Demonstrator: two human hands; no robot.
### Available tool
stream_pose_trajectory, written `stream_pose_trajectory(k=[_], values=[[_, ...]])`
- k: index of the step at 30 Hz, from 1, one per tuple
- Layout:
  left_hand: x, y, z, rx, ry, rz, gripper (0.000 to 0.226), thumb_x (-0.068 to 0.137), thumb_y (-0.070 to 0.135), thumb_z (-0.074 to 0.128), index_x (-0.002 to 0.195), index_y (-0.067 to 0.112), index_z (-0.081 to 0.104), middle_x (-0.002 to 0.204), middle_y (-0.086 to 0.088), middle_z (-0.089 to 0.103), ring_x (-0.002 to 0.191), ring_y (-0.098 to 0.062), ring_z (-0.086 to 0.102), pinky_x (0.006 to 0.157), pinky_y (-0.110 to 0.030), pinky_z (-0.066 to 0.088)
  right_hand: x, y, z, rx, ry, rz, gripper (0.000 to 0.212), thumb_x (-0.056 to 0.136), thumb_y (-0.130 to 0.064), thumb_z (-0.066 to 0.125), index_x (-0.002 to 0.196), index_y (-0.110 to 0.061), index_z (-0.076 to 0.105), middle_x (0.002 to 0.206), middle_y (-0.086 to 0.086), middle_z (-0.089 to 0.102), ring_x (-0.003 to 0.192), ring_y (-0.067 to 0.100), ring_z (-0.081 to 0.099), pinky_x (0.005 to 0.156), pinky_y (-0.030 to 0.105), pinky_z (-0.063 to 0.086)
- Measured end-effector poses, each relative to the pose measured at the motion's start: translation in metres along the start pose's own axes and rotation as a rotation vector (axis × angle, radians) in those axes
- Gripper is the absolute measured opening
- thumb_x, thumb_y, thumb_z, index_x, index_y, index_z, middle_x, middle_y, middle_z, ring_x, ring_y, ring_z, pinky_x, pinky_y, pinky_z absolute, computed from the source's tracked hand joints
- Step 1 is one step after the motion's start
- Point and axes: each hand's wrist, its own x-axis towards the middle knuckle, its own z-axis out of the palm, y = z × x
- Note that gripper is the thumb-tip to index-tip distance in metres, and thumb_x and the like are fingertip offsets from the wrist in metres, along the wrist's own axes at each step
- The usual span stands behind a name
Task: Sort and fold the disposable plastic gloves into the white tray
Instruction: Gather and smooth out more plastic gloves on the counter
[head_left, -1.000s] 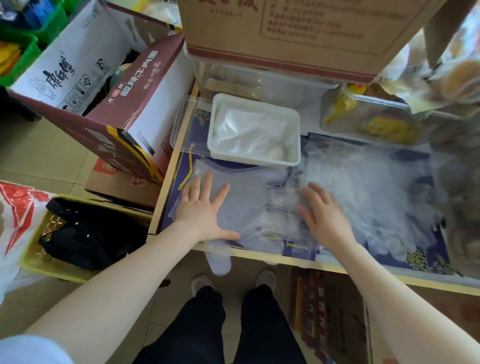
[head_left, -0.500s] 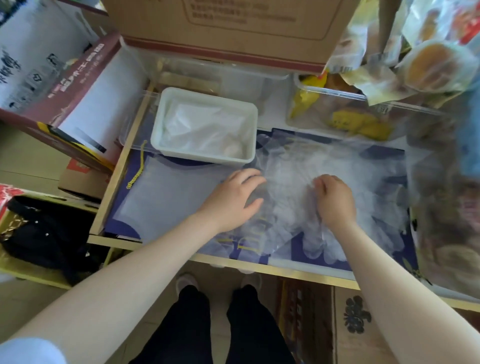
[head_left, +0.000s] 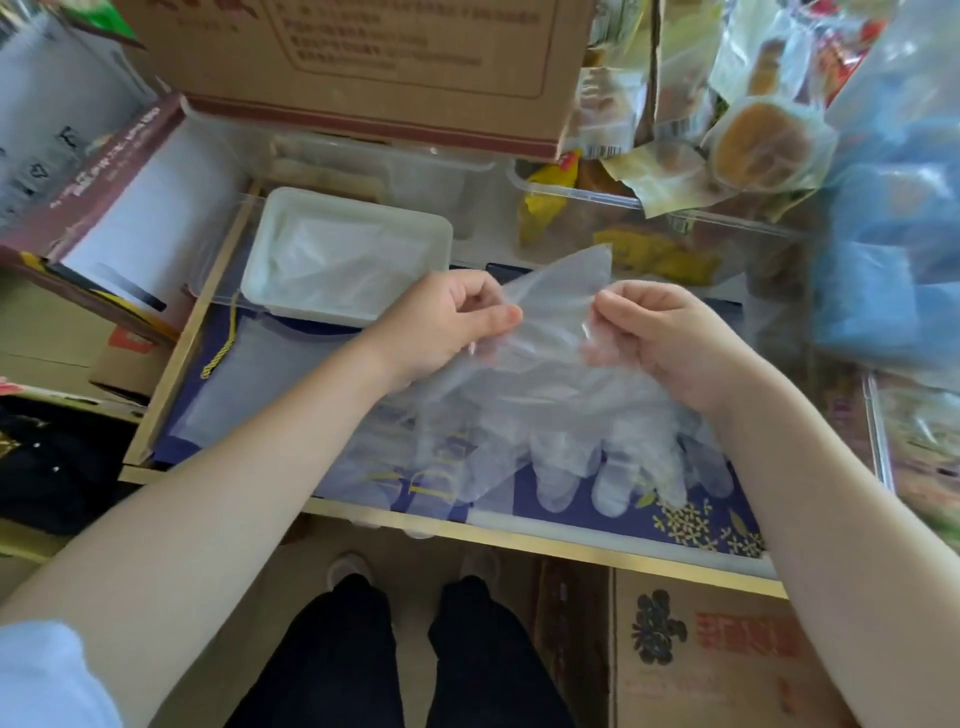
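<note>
**Both hands hold one clear glove above the surface**

The left hand and the right hand are raised over the middle of the surface. Each hand has its fingers curled and pinches the cuff end of one disposable plastic glove, so the glove is stretched between them. A corner of the cuff stands up toward 12 o'clock, between the two hands, and the finger part of the glove hangs down toward 6 o'clock.

Under the held glove lies a loose pile of gloves, spread on the blue patterned cover of the surface; their fingertips point to the near edge at 6 o'clock.

The white tray stands at 10 o'clock from the hands, just beside the left hand, and it has folded clear plastic inside. Behind it, at 12 o'clock, stands a brown cardboard box. At 2 o'clock there are bags of packed snacks over a clear container. At 9 o'clock a white and dark red carton lies tilted beside the surface.
</note>
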Motion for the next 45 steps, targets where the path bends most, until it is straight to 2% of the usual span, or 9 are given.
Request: stream_pose_trajectory(k=[6, 9, 14, 19, 23, 29, 34, 38, 45], values=[[-0.022, -0.002, -0.033, -0.286, 0.231, -0.205, 0.025, 0.096, 0.018, 0.049, 0.070, 0.015, 0.049, 0.047, 0.011, 0.054, 0.044, 0.000, 0.053, 0.046, -0.010, 0.043, 0.018, 0.002, 0.007, -0.153, -0.181, 0.012, 0.031, 0.087, -0.030, 0.060, 0.098, -0.002, 0.065, 0.081, 0.004, 0.069, 0.075, 0.015, 0.063, 0.079, 0.026, 0.052], [-0.035, -0.010, -0.050, -0.524, 0.314, -0.281, 0.024, 0.096, 0.016, 0.048, 0.072, 0.014, 0.047, 0.047, 0.009, 0.054, 0.044, -0.003, 0.058, 0.048, -0.013, 0.047, 0.026, 0.001, 0.028, -0.249, -0.229, 0.009, 0.031, 0.075, -0.027, 0.072, 0.089, 0.000, 0.064, 0.072, 0.000, 0.065, 0.070, 0.010, 0.061, 0.074, 0.025, 0.047], [-0.060, -0.035, -0.088, -0.613, 0.352, -0.325, 0.014, 0.081, 0.012, 0.062, 0.078, 0.019, 0.050, 0.059, 0.010, 0.058, 0.053, -0.003, 0.058, 0.049, -0.016, 0.048, 0.043, 0.002, 0.062, 0.130, -0.217, 0.091, 0.017, 0.089, -0.013, 0.052, 0.072, -0.013, 0.053, 0.061, -0.001, 0.048, 0.057, 0.010, 0.050, 0.064, 0.019, 0.048], [-0.090, -0.053, -0.130, -0.800, 0.122, -0.464, 0.062, 0.063, 0.046, 0.073, 0.111, 0.011, 0.060, 0.071, 0.003, 0.060, 0.045, -0.003, 0.047, 0.038, -0.014, 0.033, 0.051, -0.002, 0.110, 0.212, -0.273, 0.241, 0.020, 0.085, -0.017, 0.055, 0.074, -0.019, 0.071, 0.081, 0.006, 0.031, 0.068, 0.016, 0.033, 0.055, 0.021, 0.053], [-0.109, -0.061, -0.158, -0.849, -0.038, -0.511, 0.038, 0.076, 0.049, 0.055, 0.077, 0.015, 0.072, 0.052, 0.008, 0.048, 0.037, -0.002, 0.033, 0.037, -0.012, 0.021, 0.053, -0.009, 0.147, 0.113, -0.253, 0.314, 0.031, 0.092, -0.018, 0.051, 0.072, -0.025, 0.073, 0.072, 0.002, 0.028, 0.061, 0.012, 0.029, 0.046, 0.015, 0.048], [-0.123, -0.090, -0.178, -0.123, 0.238, -0.571, 0.014, 0.092, 0.020, 0.057, 0.081, 0.014, 0.064, 0.069, -0.001, 0.066, 0.062, -0.014, 0.062, 0.053, -0.021, 0.047, 0.075, 0.027, 0.180, -0.329, -0.137, 0.305, 0.017, 0.086, -0.021, 0.064, 0.071, -0.013, 0.061, 0.058, -0.004, 0.056, 0.057, 0.012, 0.048, 0.051, 0.017, 0.041], [-0.121, -0.106, -0.186, -0.026, 0.176, -0.675, 0.016, 0.095, 0.023, 0.052, 0.087, 0.011, 0.061, 0.083, -0.004, 0.065, 0.050, -0.006, 0.062, 0.048, -0.019, 0.050, 0.076, 0.052, 0.196, -0.428, 0.025, 0.228, 0.021, 0.083, -0.008, 0.065, 0.064, -0.011, 0.058, 0.064, 0.011, 0.057, 0.064, 0.025, 0.048, 0.060, 0.034, 0.041], [-0.114, -0.112, -0.185, 0.061, 0.107, -0.640, 0.009, 0.096, 0.021, 0.051, 0.097, 0.013, 0.055, 0.086, -0.008, 0.066, 0.048, -0.007, 0.062, 0.044, -0.016, 0.047, 0.075, 0.062, 0.201, -0.738, 0.303, -0.015, 0.010, 0.085, -0.015, 0.063, 0.077, -0.009, 0.060, 0.067, 0.000, 0.056, 0.064, 0.018, 0.049, 0.064, 0.026, 0.041], [-0.103, -0.126, -0.189, 0.513, 0.106, -0.488, 0.009, 0.097, 0.018, 0.044, 0.098, 0.011, 0.048, 0.073, -0.006, 0.064, 0.044, -0.013, 0.056, 0.033, -0.015, 0.037, 0.070, 0.088, 0.220, -1.317, 0.576, -0.309, 0.033, 0.087, -0.023, 0.055, 0.117, -0.009, 0.055, 0.120, 0.013, 0.056, 0.112, 0.033, 0.041, 0.095, 0.042, 0.029]])
